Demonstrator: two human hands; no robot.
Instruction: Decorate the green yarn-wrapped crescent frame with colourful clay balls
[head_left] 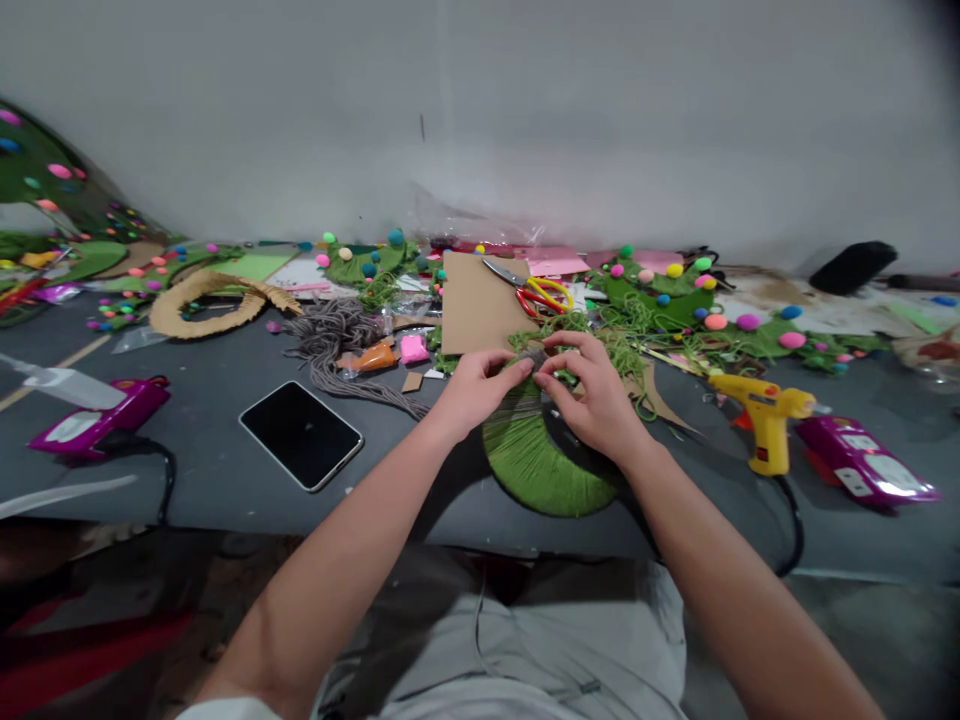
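A: Where is the green ring (pixel 544 485), please?
B: On the table (pixel 390 425) — the phone (pixel 301 435) lies at its nine o'clock.
A: And what is held?
B: Near the ring's twelve o'clock, the left hand (pixel 480 387) pinches the grey yarn (pixel 532 357) — the right hand (pixel 592 388) has fingertips closed on it also.

No words or numbers can be read: the dark label (pixel 762 455) on the yellow glue gun (pixel 775 432), at three o'clock, and the markings on the purple box (pixel 870 467) beside it are too small.
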